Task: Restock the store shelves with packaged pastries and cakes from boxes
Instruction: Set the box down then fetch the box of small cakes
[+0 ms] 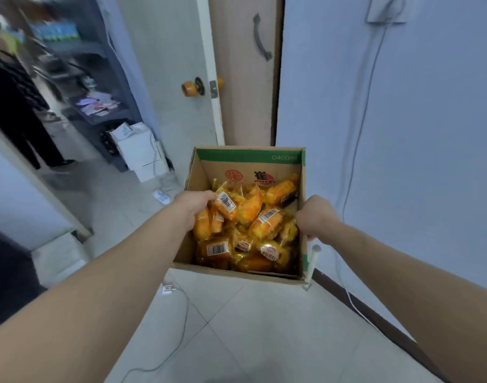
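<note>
The restocking looks barely begun. The cardboard box point(250, 167) is well filled with orange packaged pastries point(247, 225), and none can be seen on the blurred shelves point(79, 64) far off at the upper left. The person's left hand point(194, 205) hooks over the box's left wall, with its fingertips lost among the packets, so it likely grips the wall. The right hand point(317, 217) curls tightly round the right wall's rim. The box sits in front of a door point(245, 64), above the tiled floor point(236, 327); whether it rests there or is lifted cannot be told. Carrying it to the shelves and unloading every packet remain.
</note>
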### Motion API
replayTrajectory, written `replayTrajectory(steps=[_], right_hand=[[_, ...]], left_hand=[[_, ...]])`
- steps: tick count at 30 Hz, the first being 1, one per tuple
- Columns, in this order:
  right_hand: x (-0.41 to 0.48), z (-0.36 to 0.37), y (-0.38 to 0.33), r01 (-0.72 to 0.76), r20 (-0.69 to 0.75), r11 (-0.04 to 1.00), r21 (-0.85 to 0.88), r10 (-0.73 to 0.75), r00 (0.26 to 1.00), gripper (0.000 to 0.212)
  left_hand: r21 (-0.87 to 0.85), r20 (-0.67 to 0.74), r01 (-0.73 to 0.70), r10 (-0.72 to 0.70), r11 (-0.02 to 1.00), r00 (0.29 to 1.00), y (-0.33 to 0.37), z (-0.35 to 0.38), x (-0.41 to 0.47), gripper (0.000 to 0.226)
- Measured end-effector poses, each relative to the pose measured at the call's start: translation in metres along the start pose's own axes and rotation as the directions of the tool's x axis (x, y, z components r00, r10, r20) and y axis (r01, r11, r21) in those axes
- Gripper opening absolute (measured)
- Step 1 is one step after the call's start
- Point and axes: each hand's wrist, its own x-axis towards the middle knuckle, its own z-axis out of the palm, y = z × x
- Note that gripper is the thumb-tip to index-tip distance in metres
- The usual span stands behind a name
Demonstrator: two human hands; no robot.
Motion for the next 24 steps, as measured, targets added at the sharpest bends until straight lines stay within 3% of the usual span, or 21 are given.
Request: replayTrajectory(steps=[7,12,14,17,20,24], right_hand=[[-0.079,0.020,-0.067,0.296,0.155,0.954,-0.059,-0.284,0.946,0.017],[-0.151,0.062,-0.122,0.499,0.359,0.854,-0.147,-0.424,0.831,0.027],[-0.182,0.088,-0.145,0.571,0.443,0.810,-0.131,-0.467,0.765,0.020],[-0.237,0.132,-0.175,0.644,0.509,0.764,-0.051,-0.535,0.674,0.015],[-0.306,0.180,-0.199,0.720,0.558,0.692,-0.057,-0.576,0.598,0.026],[-0.410,0.243,-0.220,0.770,0.668,0.638,-0.005,-0.571,0.478,0.020]], left_hand=[[-0.149,-0.206,0.080,-0.110,0.986,0.972,-0.045,-0.102,-0.100,0.036],[-0.231,-0.333,0.129,-0.203,0.964,0.921,-0.098,-0.175,-0.183,0.036],[-0.292,-0.376,0.139,-0.247,0.946,0.893,-0.122,-0.203,-0.216,0.038],[-0.415,-0.454,0.171,-0.367,0.894,0.812,-0.166,-0.248,-0.266,0.035],[-0.515,-0.516,0.178,-0.470,0.838,0.716,-0.221,-0.294,-0.318,0.039],[-0.600,-0.569,0.150,-0.550,0.786,0.611,-0.287,-0.344,-0.395,0.039]])
